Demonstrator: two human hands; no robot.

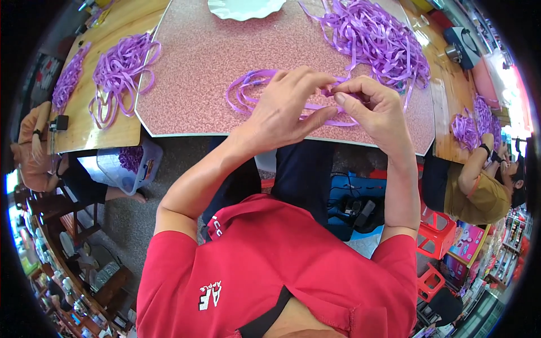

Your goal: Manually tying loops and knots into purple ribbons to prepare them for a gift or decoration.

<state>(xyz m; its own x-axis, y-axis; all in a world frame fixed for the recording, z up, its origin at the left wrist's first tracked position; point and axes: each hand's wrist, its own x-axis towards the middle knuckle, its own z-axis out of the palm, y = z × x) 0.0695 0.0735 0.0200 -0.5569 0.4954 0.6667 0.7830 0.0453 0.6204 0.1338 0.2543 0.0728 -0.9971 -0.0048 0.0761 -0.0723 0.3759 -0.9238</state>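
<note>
A narrow purple ribbon (326, 93) is pinched between the fingertips of my two hands, just above the pink speckled tabletop. My left hand (287, 104) arches over it, fingertips closed on the ribbon and thumb stretched out lower down. My right hand (375, 107) is closed too, thumb and forefinger pressed together on the ribbon beside the left fingertips. The exact spot where they meet is small and partly covered by the fingers. Loops of purple ribbon (239, 84) lie on the table to the left of and under my hands.
A large tangled heap of purple ribbons (377, 42) covers the table's far right. At the far edge is a white scalloped dish (245, 8). More ribbon bundles (121, 65) lie on the wooden table at left. Other people sit on both sides; a clear plastic bin (141, 169) stands below left.
</note>
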